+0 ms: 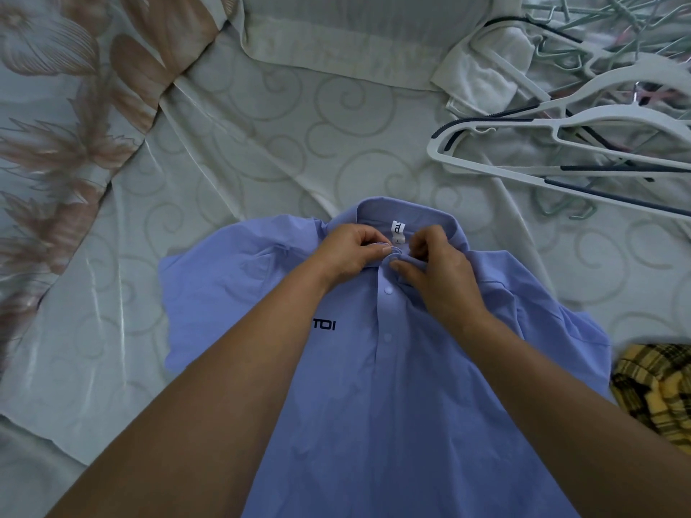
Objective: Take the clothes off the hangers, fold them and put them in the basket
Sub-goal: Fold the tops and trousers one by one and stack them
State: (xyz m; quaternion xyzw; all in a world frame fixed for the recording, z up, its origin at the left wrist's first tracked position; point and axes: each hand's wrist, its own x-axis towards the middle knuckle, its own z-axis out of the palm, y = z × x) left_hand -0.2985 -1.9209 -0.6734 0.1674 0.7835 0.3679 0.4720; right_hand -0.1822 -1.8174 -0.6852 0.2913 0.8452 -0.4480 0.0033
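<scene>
Blue shirt (392, 405) lies flat on the bed (261, 143), front side up, collar (411, 211) at the far end, away from the person. It is off its hanger and not folded yet. A white tag (397, 231) shows inside the neck. Two white buttons (388, 291) run down the middle, and dark letters (324, 325) sit on the chest, partly hidden by the L arm.

Both hands meet at the neck opening, right by the top button. L hand (346, 254) has fingers curled and pinches one edge of the shirt front, thumb on top. R hand (439, 274) has fingers curled too and pinches the other edge, w/ a bit of cloth bunched under its thumb. The hands are just beside each other.

A pile of white hangers (583, 132) lies at the far R, apart from the shirt. A yellow check cloth (658, 386) sits at the R edge, just beside the shirt sleeve. A flower blanket (56, 125) covers the L side of the bed.
</scene>
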